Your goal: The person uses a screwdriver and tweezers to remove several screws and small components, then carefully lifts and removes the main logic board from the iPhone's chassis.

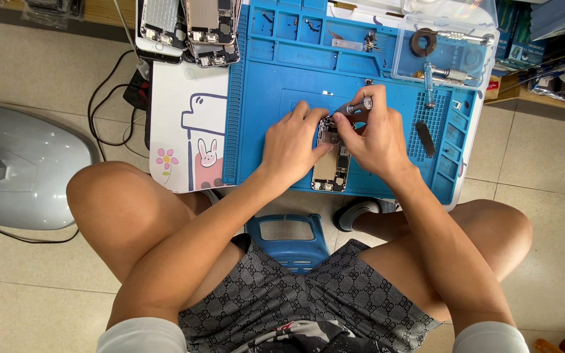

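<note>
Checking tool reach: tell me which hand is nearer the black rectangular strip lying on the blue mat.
Right. The right hand sits just left of the black rectangular strip; the left hand lies farther left, beyond the opened phone.

Both your bare forearms reach forward from your lap and converge, elbows spread wide over your thighs, so the two hands sit just beside each other, close to touching. Your left hand [290, 145] lies palm down with the fingers curled loosely and the thumb angled in toward the right. Your right hand [375, 136] is turned slightly inward at the wrist, its thumb and forefinger pinched together at the tips while the other fingers fold under.
</note>
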